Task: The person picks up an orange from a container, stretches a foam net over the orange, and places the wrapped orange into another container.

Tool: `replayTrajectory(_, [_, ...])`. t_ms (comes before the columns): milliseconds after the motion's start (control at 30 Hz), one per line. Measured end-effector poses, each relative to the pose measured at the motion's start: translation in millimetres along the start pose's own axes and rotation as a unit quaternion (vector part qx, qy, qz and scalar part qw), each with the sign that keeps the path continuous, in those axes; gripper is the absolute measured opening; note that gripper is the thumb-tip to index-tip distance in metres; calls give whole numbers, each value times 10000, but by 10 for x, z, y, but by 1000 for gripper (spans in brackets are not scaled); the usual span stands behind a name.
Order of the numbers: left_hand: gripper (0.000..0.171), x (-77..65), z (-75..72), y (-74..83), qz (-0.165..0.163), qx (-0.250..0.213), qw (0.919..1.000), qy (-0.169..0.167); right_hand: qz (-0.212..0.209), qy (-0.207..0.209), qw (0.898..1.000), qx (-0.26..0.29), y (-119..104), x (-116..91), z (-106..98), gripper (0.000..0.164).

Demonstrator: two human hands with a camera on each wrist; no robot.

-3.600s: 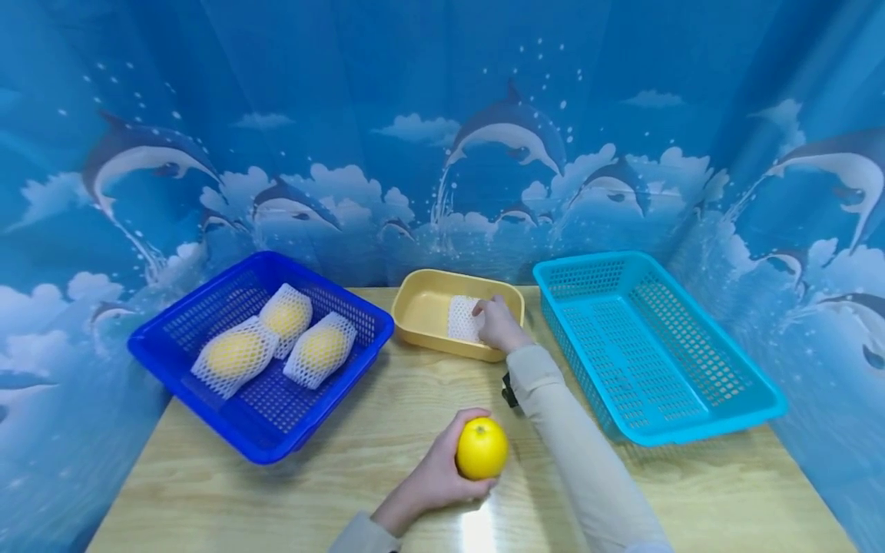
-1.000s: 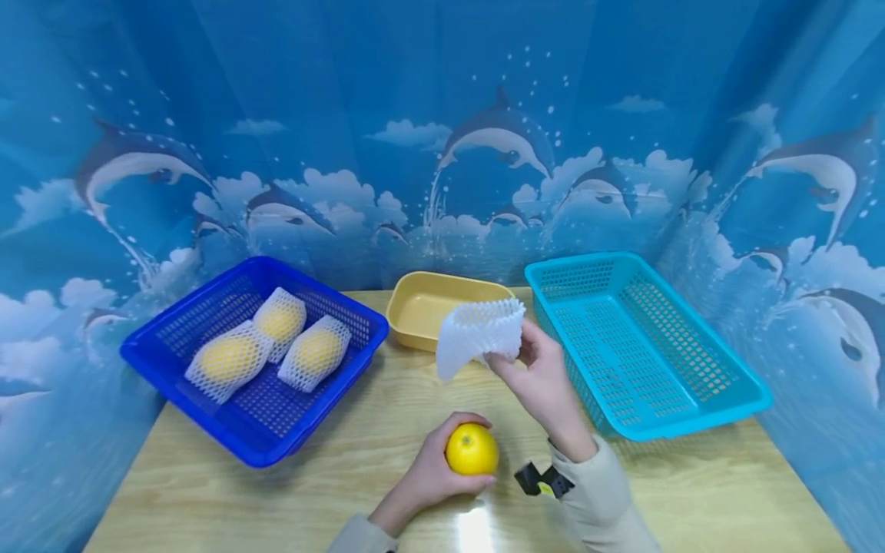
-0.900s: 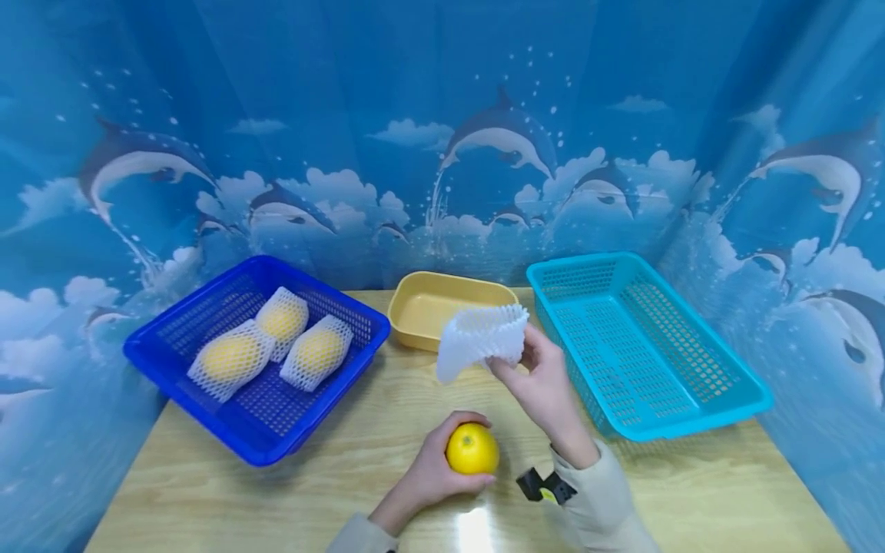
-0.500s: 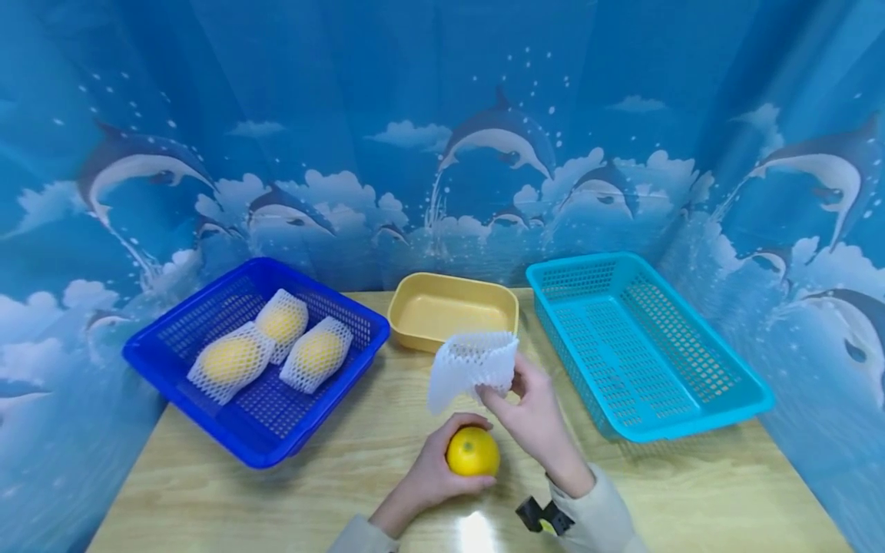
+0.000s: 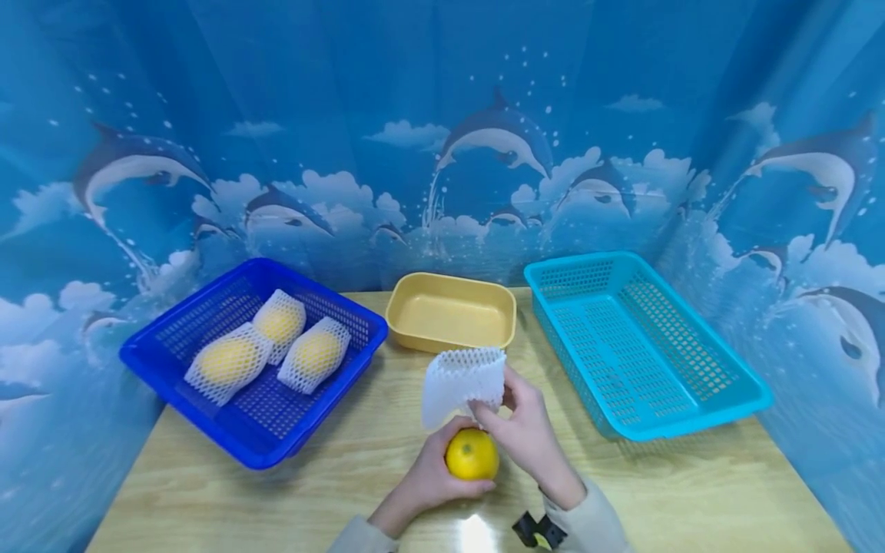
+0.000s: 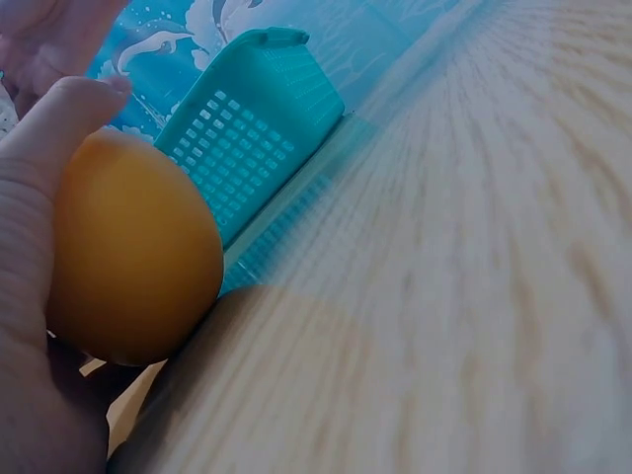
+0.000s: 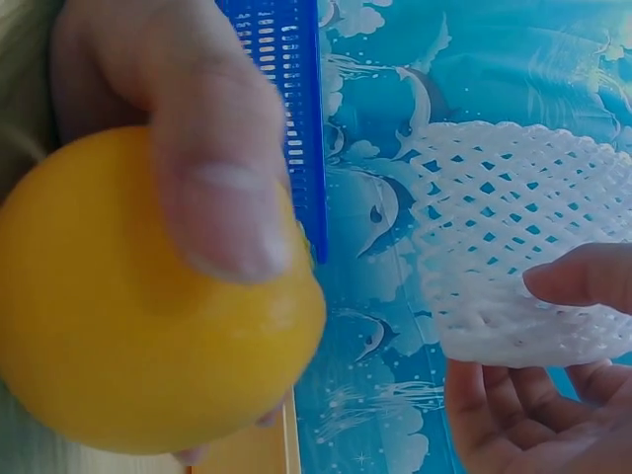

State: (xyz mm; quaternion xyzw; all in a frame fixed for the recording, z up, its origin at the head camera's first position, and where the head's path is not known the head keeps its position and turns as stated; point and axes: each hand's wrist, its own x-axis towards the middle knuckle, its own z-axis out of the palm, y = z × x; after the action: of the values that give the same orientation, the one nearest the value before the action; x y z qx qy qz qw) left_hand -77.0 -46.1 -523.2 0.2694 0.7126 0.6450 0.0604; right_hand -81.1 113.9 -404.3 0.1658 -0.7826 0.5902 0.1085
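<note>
My left hand (image 5: 430, 475) grips a yellow orange (image 5: 472, 455) low over the front of the wooden table, fingers and thumb curved round its sides. In the left wrist view the orange (image 6: 138, 257) is just above the tabletop. With thumb and fingers, my right hand (image 5: 527, 434) pinches the edge of a white foam fruit net (image 5: 459, 384), just behind and above the orange. The right wrist view shows the net (image 7: 513, 207) held spread, its mesh wall facing the camera. Fruit and net look apart.
Three yellow fruits in foam nets (image 5: 228, 361) lie in the dark blue basket (image 5: 252, 453) on the left. A small yellow tray (image 5: 449, 339) stands at the back middle. On the right is a turquoise basket (image 5: 691, 430). A dolphin-print curtain (image 5: 332, 92) encloses the table (image 5: 359, 430).
My right hand has taken the foam net out of the yellow tray and brought it toward me, down to the orange. The left hand keeps its grip on the orange, nearly still.
</note>
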Motion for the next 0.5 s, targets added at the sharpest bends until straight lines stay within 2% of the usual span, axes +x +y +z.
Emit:
replayTrajectory(133, [70,-3,-12,9,65,18,10000,71,-199,57,9998,-48,19,-43,12,39])
replayTrajectory(233, [68,-1,-28,9,297,-40,9994,160,-401,126,9991,-75,36,-75,22,37])
replayTrajectory(333, [62,-2,-53,22,570,-100,9974,420,-523,214,9984,-85,46,-108,37,37])
replayTrajectory(500, [42,12,-122,135,651,-320,9921,1026,-942,502,9936,-371,59,-157,75,42])
